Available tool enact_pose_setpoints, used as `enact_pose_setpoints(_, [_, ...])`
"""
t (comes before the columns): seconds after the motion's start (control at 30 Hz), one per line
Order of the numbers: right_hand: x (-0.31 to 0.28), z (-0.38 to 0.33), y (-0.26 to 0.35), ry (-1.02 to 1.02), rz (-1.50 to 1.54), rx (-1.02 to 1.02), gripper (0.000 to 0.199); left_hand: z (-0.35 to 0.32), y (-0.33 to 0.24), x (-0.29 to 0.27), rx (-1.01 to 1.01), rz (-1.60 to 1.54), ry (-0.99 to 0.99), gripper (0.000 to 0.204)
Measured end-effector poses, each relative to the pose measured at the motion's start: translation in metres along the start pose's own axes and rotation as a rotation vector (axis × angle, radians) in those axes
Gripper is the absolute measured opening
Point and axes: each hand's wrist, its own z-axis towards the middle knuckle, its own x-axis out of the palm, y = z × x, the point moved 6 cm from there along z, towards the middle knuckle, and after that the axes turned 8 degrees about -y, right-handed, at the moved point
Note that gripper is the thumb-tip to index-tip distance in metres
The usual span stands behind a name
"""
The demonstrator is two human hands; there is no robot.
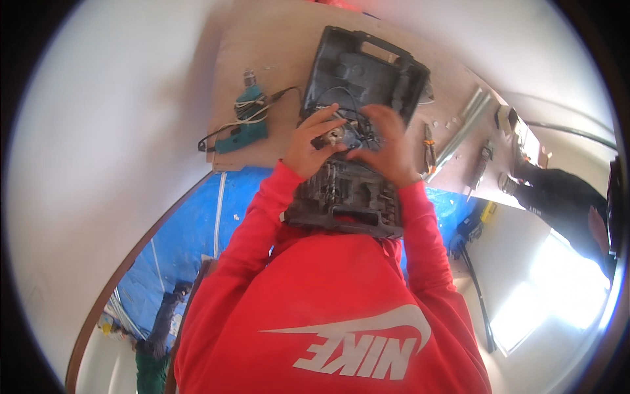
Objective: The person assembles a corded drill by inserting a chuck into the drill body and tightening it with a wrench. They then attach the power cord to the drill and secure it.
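Note:
A black plastic tool case [362, 226] lies opened out in front of me, its lid folded back on the workbench. In its near half sit drill bits [333, 186] and other small metal pieces in moulded slots. My left hand [310, 144] is over the middle of the case, fingers and thumb curved round a round metal part [335, 136]; its kind is unclear. A dark cable [346, 92] loops just behind. My right hand [388, 148] hovers opposite, slightly blurred, thumb and fingers apart with nothing visible between them. Its thumb points toward the metal part.
On the bench [226, 59], a teal corded drill [248, 121] lies left of the case. To the right are orange-handled pliers [429, 148], metal profiles [459, 134] and another hand tool [481, 167]. A person in dark clothes [564, 197] is at far right. Blue sheeting [190, 220] covers the floor.

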Motion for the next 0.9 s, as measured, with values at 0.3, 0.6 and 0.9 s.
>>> enact_pose_setpoints(0.3, [0.014,0.001,0.012,0.053,-0.016,0.017,0.082,-0.005,0.001,-0.001,-0.078,-0.051,-0.002,0.053])
enact_pose_setpoints(0.6, [0.032,-0.029,0.080,-0.170,0.196,-0.175,0.037,-0.016,0.001,-0.001,-0.069,-0.060,0.034,0.051])
enact_pose_setpoints(0.9, [-0.002,-0.053,0.092,-0.197,0.319,-0.211,0.034,-0.057,-0.001,-0.017,-0.033,0.158,-0.015,0.047])
